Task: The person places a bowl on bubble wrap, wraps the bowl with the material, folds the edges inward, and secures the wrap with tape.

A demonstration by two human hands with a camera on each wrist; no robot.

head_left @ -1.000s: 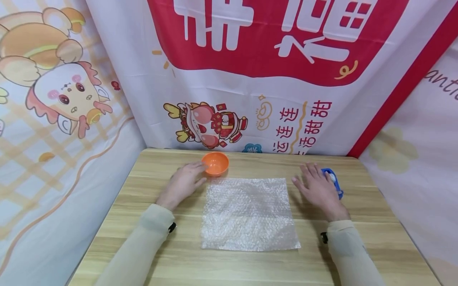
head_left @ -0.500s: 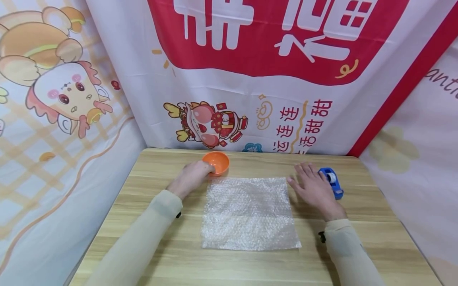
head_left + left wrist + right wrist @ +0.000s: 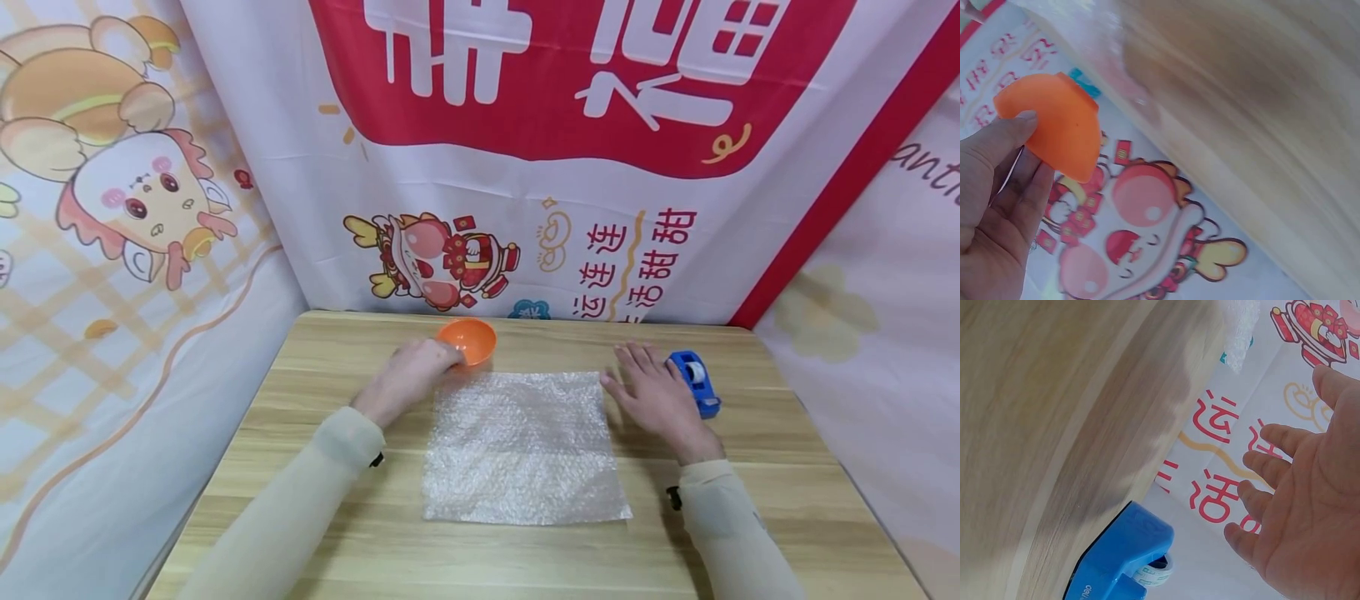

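Note:
My left hand (image 3: 411,379) pinches the near-left rim of a small orange bowl (image 3: 471,337) at the back of the table. In the left wrist view the bowl (image 3: 1066,128) shows its outer side, with the thumb on it and the other fingers behind. A square sheet of bubble wrap (image 3: 525,454) lies flat just in front of the bowl. To the right of that sheet is my right hand (image 3: 660,400), palm down with fingers spread and holding nothing. Beside it sits a blue tape dispenser (image 3: 705,400) with a roll of clear tape, seen also in the right wrist view.
Everything is on a wooden table (image 3: 480,562). A printed cloth backdrop (image 3: 540,183) hangs right behind its far edge, and more cloth hangs along the left and right sides.
My left hand has reached to the bowl, taken hold of its rim and shifted it slightly right. My right hand has drawn a little left, away from the tape dispenser.

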